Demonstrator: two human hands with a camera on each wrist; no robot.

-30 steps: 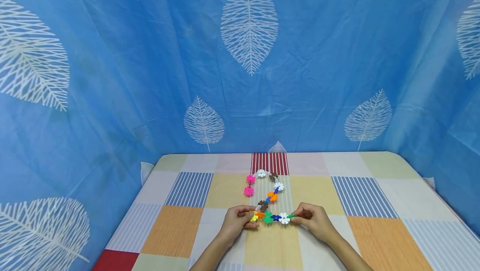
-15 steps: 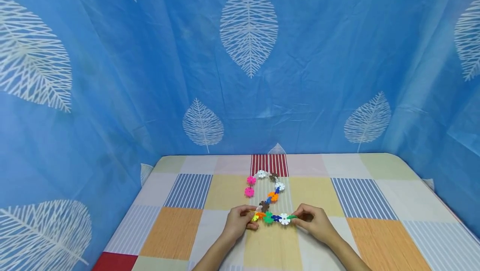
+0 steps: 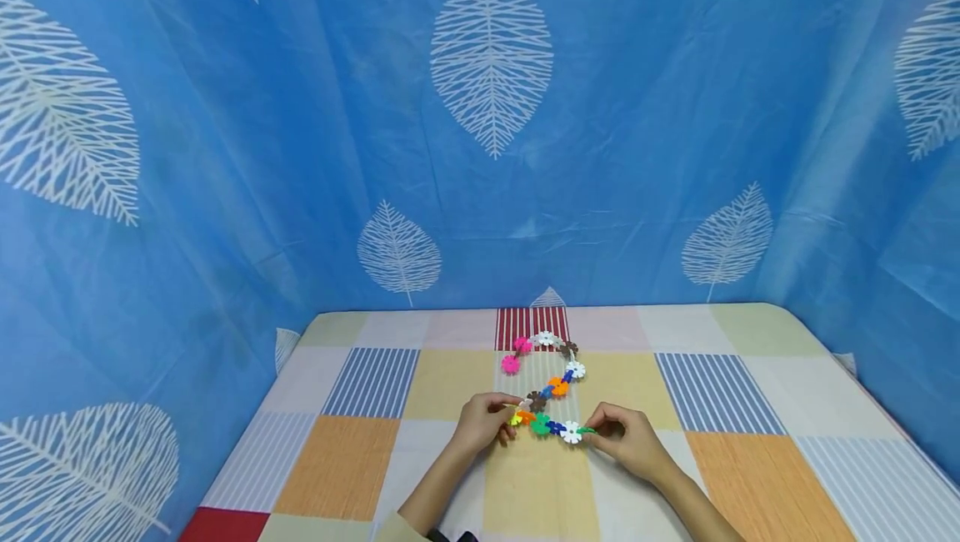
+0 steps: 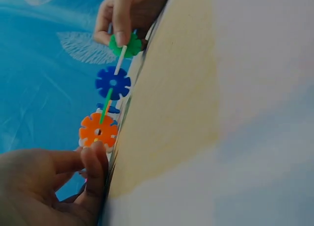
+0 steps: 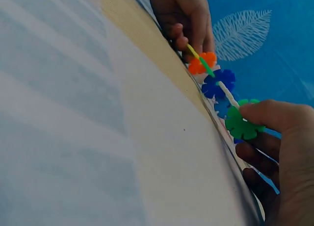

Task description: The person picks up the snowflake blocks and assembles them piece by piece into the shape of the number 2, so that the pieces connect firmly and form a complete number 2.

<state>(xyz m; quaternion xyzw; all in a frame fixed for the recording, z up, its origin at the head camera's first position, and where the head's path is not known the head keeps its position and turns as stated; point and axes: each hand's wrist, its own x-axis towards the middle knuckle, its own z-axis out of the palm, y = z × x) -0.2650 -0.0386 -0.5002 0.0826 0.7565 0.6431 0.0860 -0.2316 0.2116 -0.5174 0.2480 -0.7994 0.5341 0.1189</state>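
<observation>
A chain of coloured plastic snowflake discs (image 3: 540, 424), slotted together in a shape like the numeral 2, is on the table in the head view. My left hand (image 3: 482, 424) pinches the chain at its lower left corner, around the yellow disc (image 3: 515, 418). At the other end of the bottom row, my right hand (image 3: 626, 440) pinches a green disc (image 5: 244, 120) between thumb and finger. Between the hands sit an orange disc (image 4: 98, 131), a blue disc (image 4: 113, 83) and a white disc (image 3: 572, 433). Two pink discs (image 3: 511, 364) form the chain's far left end.
A checked, patterned cloth covers the table (image 3: 420, 475). Blue curtains (image 3: 600, 150) with white leaf prints hang behind and at both sides.
My left hand has shifted slightly away from me, tilting the bottom row. The chain's far part has swung right and a little farther off. The right hand has stayed nearly in place.
</observation>
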